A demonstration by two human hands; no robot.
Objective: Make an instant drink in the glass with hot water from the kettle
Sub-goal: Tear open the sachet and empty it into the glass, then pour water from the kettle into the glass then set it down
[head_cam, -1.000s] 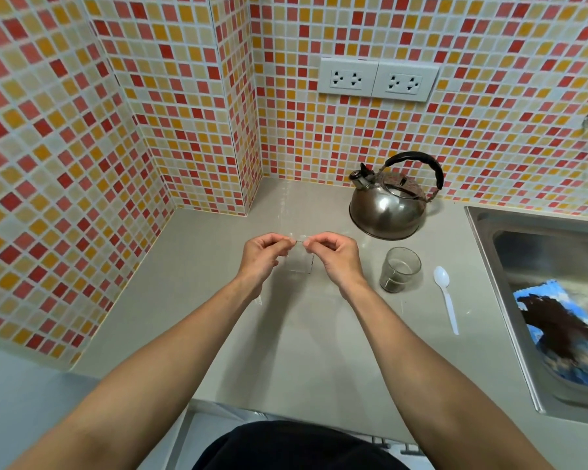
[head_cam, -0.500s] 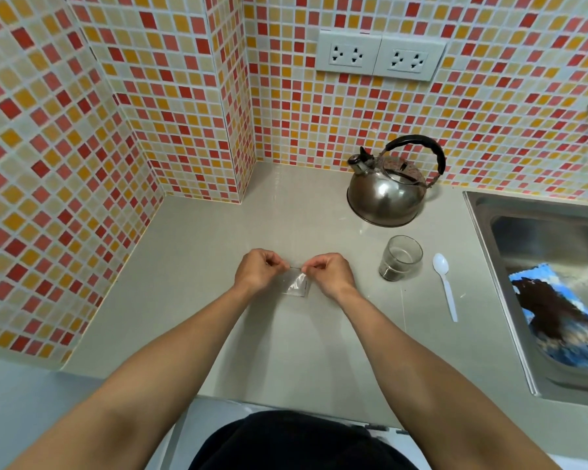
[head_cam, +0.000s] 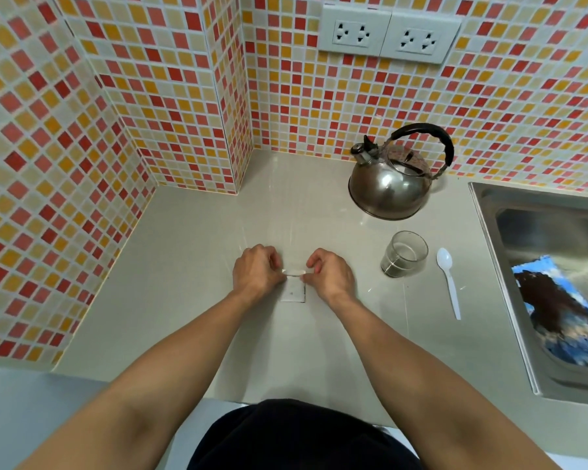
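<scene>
A small clear plastic bag (head_cam: 293,289) lies low over the grey counter (head_cam: 197,266), and both hands pinch its top edge. My left hand (head_cam: 256,270) grips the left corner, my right hand (head_cam: 331,273) the right corner. To the right stands a short glass (head_cam: 404,254) with a dark layer at its bottom. A white plastic spoon (head_cam: 449,283) lies beside the glass. The steel kettle (head_cam: 392,184) with a black handle stands behind the glass, near the tiled wall.
A steel sink (head_cam: 510,232) sits at the right, with a blue and brown packet (head_cam: 557,310) lying in it. Two wall sockets (head_cam: 387,33) are above the kettle. Tiled walls close off the left and back.
Both hands have come down toward the counter with the small bag, which now hangs flat between them. Kettle, glass and spoon have stayed put.
</scene>
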